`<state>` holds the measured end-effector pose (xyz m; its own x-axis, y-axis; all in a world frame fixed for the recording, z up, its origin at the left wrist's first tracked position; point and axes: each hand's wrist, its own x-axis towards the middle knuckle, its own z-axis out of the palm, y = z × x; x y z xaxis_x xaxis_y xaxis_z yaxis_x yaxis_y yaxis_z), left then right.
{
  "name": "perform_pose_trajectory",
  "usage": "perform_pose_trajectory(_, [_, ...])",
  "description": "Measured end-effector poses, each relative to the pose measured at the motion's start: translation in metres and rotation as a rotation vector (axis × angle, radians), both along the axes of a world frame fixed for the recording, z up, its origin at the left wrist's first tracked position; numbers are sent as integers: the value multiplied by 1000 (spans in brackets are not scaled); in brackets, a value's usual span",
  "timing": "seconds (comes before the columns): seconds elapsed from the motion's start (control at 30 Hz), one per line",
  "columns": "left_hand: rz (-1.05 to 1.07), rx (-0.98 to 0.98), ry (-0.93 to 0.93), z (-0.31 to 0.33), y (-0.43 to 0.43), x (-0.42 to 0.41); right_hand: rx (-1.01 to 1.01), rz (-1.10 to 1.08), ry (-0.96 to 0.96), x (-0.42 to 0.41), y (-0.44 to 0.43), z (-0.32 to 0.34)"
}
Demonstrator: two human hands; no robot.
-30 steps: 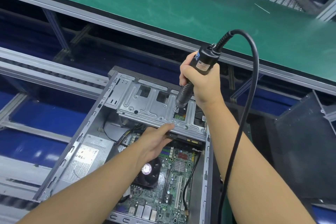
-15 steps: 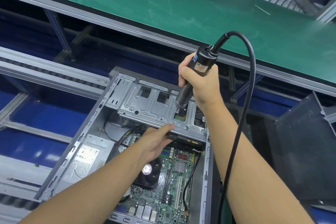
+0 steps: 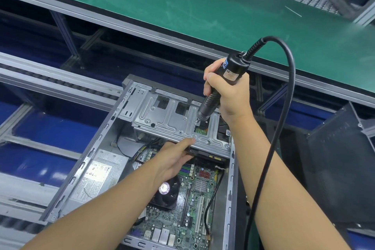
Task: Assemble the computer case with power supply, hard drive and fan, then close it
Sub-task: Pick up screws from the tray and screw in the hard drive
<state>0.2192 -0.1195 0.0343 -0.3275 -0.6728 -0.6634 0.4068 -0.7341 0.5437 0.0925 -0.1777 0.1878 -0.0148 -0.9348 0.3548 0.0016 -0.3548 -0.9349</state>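
Driving a screw into the drive cage [image 3: 162,115] here, we reckon. Our right grip [image 3: 229,91] is clenched round the electric screwdriver [image 3: 211,101], held near upright so the bit sits square on the screw. Our left grip [image 3: 172,160] pinches the cage's front edge, thumb on top, fingers under by the hard drive [image 3: 205,153], probably to hold the holes lined up. The computer case [image 3: 97,142] lies open on its side, power supply [image 3: 97,174] and fan [image 3: 166,191] already inside.
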Motion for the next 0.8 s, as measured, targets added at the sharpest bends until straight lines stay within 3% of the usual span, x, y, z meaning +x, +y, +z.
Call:
perform_pose_trajectory(0.2, [15, -37, -16, 5, 3, -1, -159, 17, -73, -16, 10, 31])
perform_pose_trajectory(0.37, [-36, -49, -5, 18, 13, -11, -154, -39, -108, -36, 39, 35])
perform_pose_trajectory(0.5, [-46, -75, -105, 23, 20, -25, -155, -73, -118, -50, 68, 34])
perform_pose_trajectory(0.67, [-228, -85, -376, 29, 52, -51, -137, -100, -139, -67, 103, 31])
perform_pose_trajectory(0.8, [-561, -198, -553, 36, 71, -71, -113, -113, -143, -79, 127, 29])
